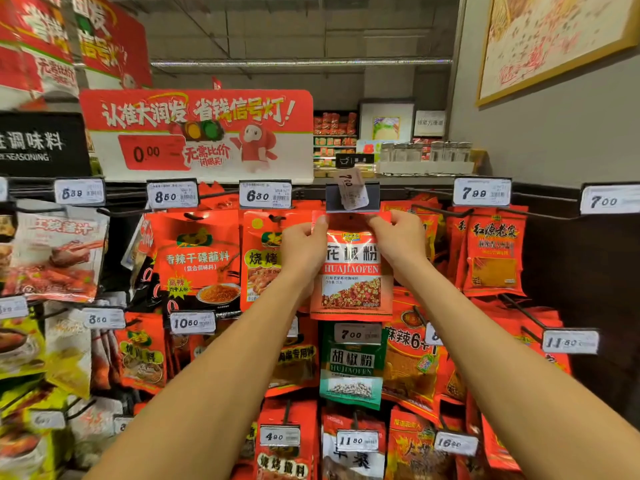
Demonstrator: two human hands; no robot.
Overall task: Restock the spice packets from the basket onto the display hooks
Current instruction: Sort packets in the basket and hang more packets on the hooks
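Note:
A red spice packet labelled HUAJIAOFEN hangs upright in the middle of the display. My left hand pinches its top left corner. My right hand pinches its top right corner. The packet's top edge sits just under a grey price-tag holder at the tip of a display hook, whose tag is tilted. Whether the packet's hole is on the hook is hidden by the holder. The basket is not in view.
Rows of hooks carry other seasoning packets: a red packet to the left, a green pepper packet directly below, red packets to the right. White price tags jut out in front. A grey wall closes the right side.

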